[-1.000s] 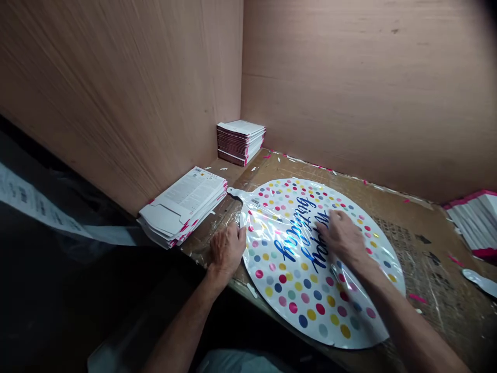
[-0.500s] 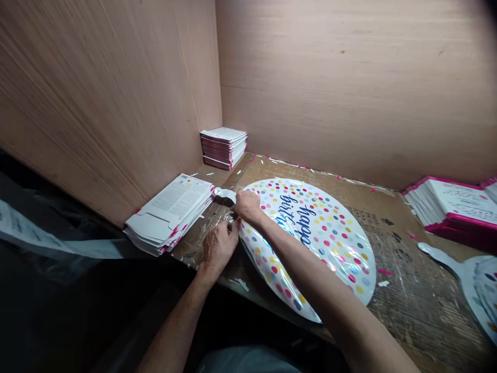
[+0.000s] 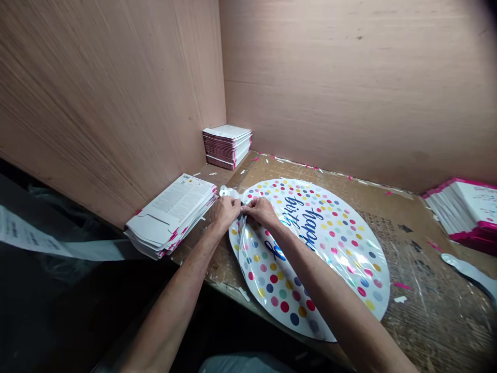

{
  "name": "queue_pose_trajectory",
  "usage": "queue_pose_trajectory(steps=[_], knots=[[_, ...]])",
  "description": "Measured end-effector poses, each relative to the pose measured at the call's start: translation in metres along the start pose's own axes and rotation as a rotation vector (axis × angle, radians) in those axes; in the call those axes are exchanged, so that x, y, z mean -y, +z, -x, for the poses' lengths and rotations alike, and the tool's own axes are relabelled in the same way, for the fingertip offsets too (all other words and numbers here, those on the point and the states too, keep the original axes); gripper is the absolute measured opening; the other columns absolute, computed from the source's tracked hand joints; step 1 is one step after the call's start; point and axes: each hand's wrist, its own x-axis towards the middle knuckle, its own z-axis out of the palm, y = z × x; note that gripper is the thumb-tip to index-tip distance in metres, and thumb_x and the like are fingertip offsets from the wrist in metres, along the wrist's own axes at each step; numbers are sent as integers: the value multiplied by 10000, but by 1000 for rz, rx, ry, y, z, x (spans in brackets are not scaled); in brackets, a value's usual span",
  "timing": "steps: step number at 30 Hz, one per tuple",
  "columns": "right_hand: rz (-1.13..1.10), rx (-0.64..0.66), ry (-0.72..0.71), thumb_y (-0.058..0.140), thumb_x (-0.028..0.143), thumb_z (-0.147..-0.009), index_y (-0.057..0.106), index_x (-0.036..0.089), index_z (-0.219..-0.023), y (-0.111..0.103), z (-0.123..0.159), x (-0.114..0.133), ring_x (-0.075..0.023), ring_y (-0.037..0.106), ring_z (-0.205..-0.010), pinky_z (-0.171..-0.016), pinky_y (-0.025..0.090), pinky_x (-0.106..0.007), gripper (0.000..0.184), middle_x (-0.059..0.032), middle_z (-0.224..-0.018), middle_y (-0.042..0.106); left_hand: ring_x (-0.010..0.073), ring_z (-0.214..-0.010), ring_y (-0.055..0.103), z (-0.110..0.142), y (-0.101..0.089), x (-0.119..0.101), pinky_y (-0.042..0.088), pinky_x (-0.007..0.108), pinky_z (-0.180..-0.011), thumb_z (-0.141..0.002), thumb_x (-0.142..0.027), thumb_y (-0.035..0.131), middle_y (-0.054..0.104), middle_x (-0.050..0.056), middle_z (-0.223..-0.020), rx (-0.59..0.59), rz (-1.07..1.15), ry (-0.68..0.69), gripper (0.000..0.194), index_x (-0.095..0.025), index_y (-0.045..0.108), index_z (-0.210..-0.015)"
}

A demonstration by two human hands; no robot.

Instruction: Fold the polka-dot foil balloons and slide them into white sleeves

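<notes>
Both hands have closed in on the neck (image 3: 229, 192) of the polka-dot foil balloon (image 3: 334, 248) since a moment ago, the left hand (image 3: 225, 213) rising from the worktop (image 3: 427, 269) to meet the right hand (image 3: 262, 211). The forearms angle inward from the near edge, wrists bent slightly, and the fingers (image 3: 244, 208) of both hands are clenched together around the base of the neck, though the exact grip is partly hidden. Just below them, a glossy flap (image 3: 241, 234) stands up from the balloon, and whether it is film or foil I cannot tell. The balloon lies flat on the worktop, its "Happy birthday" lettering partly under the right forearm. So far it sits outside any box: the flat cartons (image 3: 171, 220) beside it remain stacked and unfolded, as does the smaller stack (image 3: 227, 146) in the corner and the pile (image 3: 462, 210) to the right
</notes>
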Motion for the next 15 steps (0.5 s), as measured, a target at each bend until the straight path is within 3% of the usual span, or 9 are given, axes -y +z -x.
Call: queue_pose_trajectory(steps=[4, 7, 11, 15], knots=[[-144, 98, 18, 701, 354, -789, 670, 143, -666, 4, -1, 0, -118, 613, -488, -468, 451, -185, 246, -31, -584, 683, 283, -1028, 673, -9, 12, 5, 478, 316, -801, -888, -458, 563, 720, 165, -1083, -76, 16, -90, 418, -118, 638, -1120], [-203, 112, 47, 657, 302, -798, 636, 148, -631, 8, -1, 3, -115, 605, -472, -464, 452, -186, 228, -25, -562, 672, 258, -1019, 675, -8, 25, 14, 481, 293, -807, -892, -416, 588, 716, 145, -1085, -117, 69, -8, 391, -120, 602, -1146], [-220, -28, 59, 659, 261, -739, 618, 161, -609, 0, 10, 3, -108, 581, -480, -462, 421, -174, 169, 10, -501, 606, 236, -1037, 664, -5, 33, 26, 468, 294, -861, -905, -272, 562, 711, 134, -1072, -113, 35, 74, 256, -124, 615, -1107], [-295, -227, 41, 605, 383, -769, 562, 179, -617, -37, 51, -12, -115, 560, -508, -468, 424, -196, 258, 19, -521, 559, 179, -879, 683, -14, 19, 25, 478, 248, -781, -850, -258, 646, 725, 66, -918, -65, 7, 65, 194, -150, 639, -1012]])
